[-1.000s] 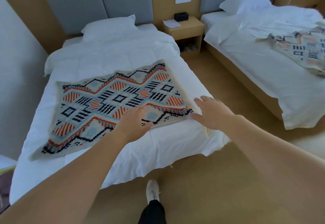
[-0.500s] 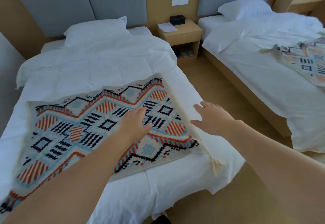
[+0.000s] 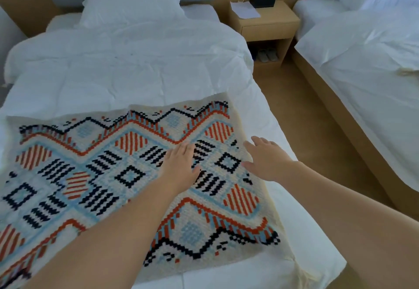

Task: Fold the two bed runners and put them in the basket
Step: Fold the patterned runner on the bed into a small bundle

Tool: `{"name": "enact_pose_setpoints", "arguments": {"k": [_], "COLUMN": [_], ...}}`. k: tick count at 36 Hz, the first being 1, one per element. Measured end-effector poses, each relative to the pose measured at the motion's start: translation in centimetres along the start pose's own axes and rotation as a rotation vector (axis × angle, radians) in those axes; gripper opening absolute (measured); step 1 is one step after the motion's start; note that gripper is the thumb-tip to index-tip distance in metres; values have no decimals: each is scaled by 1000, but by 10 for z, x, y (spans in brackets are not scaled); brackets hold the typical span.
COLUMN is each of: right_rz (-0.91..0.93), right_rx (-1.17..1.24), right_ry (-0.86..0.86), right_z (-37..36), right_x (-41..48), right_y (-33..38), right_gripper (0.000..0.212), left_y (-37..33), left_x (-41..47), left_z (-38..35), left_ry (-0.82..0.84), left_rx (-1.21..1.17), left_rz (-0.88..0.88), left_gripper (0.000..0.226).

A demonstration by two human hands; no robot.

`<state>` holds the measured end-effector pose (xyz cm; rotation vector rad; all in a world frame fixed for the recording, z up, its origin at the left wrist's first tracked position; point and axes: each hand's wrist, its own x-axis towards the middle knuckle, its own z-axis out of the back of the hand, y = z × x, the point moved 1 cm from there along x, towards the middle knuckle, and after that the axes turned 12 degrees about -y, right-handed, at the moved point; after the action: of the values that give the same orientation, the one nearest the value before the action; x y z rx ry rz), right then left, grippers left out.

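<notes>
Two white beds, a small wooden nightstand point(image 3: 266, 19) between. Patterned bed runner point(image 3: 95, 175) flat on the near bed point(image 3: 136, 66). A second ago down at the near edge; now slid up to the middle. Left hand point(image 3: 181, 166) flat on the cloth, right hand point(image 3: 267, 159) at its side edge, both open, gripping nothing. Probably smoothing before another fold. No basket in view.
</notes>
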<state>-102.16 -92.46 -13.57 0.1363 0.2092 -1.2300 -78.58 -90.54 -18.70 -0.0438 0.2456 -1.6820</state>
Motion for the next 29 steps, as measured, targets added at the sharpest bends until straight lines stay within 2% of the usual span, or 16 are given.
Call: {"name": "enact_pose_setpoints", "arguments": {"k": [9, 15, 22, 26, 29], "right_rz": [102, 130, 138, 114, 90], "right_rx": [23, 14, -54, -59, -52], "right_ry": [109, 159, 8, -28, -124], "right_z": [-121, -186, -207, -206, -202], "right_x": [127, 191, 269, 308, 338], "right_y": [-8, -22, -44, -50, -54], "right_gripper": [64, 69, 81, 74, 72], "left_y": [33, 53, 70, 75, 73], "left_x": [84, 136, 195, 212, 211], "left_z": [-122, -182, -231, -250, -266], "left_ry": [106, 79, -30, -83, -129], "left_rx": [81, 78, 42, 24, 39], "left_rz": [172, 201, 225, 267, 271], "left_gripper": [65, 67, 71, 72, 72]}}
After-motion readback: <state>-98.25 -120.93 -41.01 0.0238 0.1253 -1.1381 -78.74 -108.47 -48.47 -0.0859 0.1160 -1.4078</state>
